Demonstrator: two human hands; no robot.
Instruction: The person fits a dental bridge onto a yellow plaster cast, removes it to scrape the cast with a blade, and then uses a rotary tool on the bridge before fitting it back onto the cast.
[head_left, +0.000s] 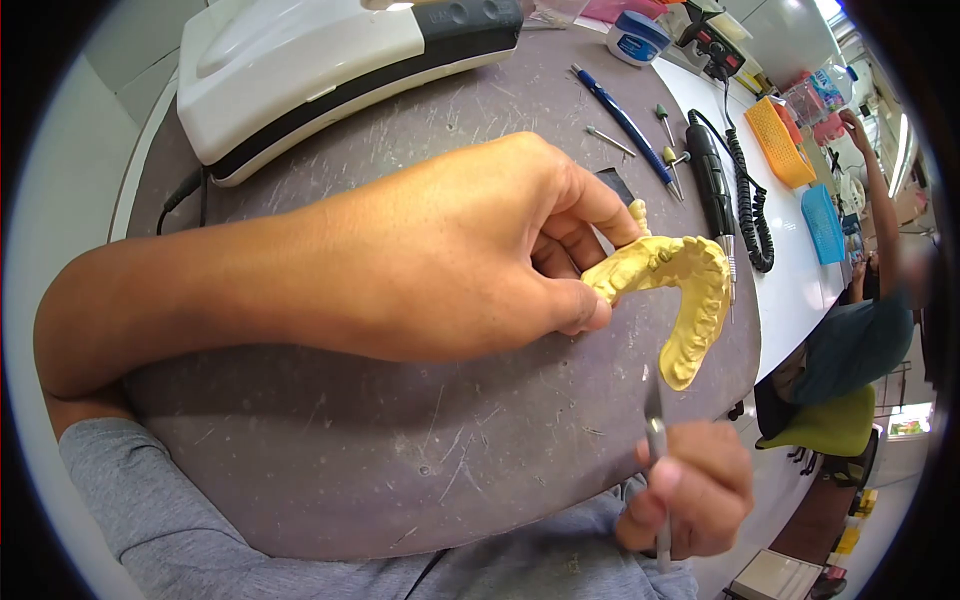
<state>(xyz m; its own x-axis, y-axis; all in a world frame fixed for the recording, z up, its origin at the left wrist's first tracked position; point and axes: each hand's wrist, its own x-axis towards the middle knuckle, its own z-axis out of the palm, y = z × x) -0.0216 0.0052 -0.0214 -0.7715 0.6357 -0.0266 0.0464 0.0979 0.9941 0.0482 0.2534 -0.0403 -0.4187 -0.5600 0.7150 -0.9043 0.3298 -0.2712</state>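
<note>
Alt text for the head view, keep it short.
A left hand holds a yellow dental cast above a scratched grey mat, while the right hand grips a thin metal tool just below it. A white machine and a blue pen lie behind.

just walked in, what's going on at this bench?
A person holds a yellow dental cast, a horseshoe-shaped arch of teeth. The left hand pinches one end of it above the scratched grey bench top. The right hand grips a thin metal instrument, tip pointing up just below the cast's free end; whether it touches is unclear. A black handpiece with a coiled cord and a blue pen lie behind, unheld.
</note>
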